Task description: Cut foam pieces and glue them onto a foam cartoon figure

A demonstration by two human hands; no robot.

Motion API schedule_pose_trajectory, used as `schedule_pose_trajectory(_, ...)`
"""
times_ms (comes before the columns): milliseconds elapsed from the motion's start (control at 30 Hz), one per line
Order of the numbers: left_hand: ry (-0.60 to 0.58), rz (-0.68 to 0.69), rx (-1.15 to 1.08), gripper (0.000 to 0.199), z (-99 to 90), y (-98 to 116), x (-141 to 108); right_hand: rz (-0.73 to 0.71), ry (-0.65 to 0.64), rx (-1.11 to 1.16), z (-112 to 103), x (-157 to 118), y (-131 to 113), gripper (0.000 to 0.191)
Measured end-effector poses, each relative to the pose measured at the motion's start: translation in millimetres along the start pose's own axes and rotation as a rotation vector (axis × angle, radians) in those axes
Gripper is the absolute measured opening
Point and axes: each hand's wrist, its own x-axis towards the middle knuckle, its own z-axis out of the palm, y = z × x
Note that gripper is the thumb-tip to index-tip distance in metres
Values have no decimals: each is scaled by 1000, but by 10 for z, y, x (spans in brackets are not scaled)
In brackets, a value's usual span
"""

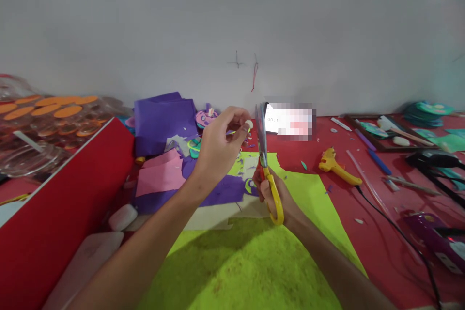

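Note:
My left hand (pixel 221 145) is raised above the table, its thumb and fingertips pinched on a small cream-white round piece (pixel 249 124). Just to the right, my right hand (pixel 284 197) grips yellow-handled scissors (pixel 262 135) with their blades pointing up and away from me. The blades look nearly closed and stand a little apart from the small piece. Below the hands lie purple sheets (pixel 221 193), a pink sheet (pixel 160 177) and a large lime-green sheet (pixel 236 261). A pink spotted cutout (pixel 206 118) sits behind my left hand.
On the right are a yellow glue gun (pixel 337 167) with a black cord, a blue pen (pixel 379 162) and a dark tray (pixel 392 135). A phone (pixel 286 120) leans at the back wall. To the left stand a red panel (pixel 72 208) and clear containers with orange discs (pixel 47 111).

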Motion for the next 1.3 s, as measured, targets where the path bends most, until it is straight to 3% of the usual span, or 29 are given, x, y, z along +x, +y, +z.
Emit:
schedule_pose_trajectory(267,34,-22,-7,15,17,-12,-9,-15,-49,-52,-14,-1,-45,65)
schedule_pose_trajectory(1300,45,-17,25,19,13,1,-15,44,19,-170,-61,-11,-122,63)
